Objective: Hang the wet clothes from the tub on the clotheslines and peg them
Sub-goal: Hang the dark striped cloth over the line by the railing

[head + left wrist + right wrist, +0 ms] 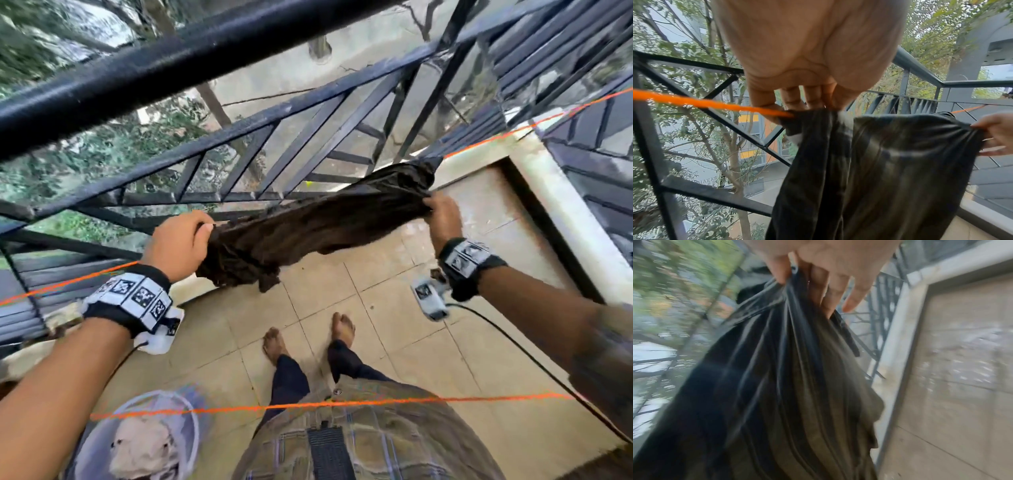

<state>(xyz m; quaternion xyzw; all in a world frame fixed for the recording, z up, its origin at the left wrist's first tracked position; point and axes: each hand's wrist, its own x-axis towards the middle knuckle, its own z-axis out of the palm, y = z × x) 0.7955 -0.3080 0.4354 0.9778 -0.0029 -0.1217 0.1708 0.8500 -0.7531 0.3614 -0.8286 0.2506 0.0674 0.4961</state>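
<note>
A dark brown wet garment [308, 226] lies stretched along the far orange clothesline [513, 132] beside the railing. My left hand [183, 240] grips its left end, where the line [705, 102] runs into the cloth [869, 162] under my fingers [791, 100]. My right hand [442, 217] pinches the bunched right end [777, 369] between thumb and fingers [818, 287]; the same hand [996, 134] shows at the edge of the left wrist view. A pale tub [191, 442] with a light cloth [144, 448] in it stands on the floor at my lower left. I see no pegs.
A black metal railing [239, 137] with diagonal bars runs just behind the line, trees and a street beyond it. A second orange line [308, 404] crosses close to my waist. My bare feet [308, 335] stand on beige floor tiles [411, 325]. A raised ledge [565, 209] borders the right.
</note>
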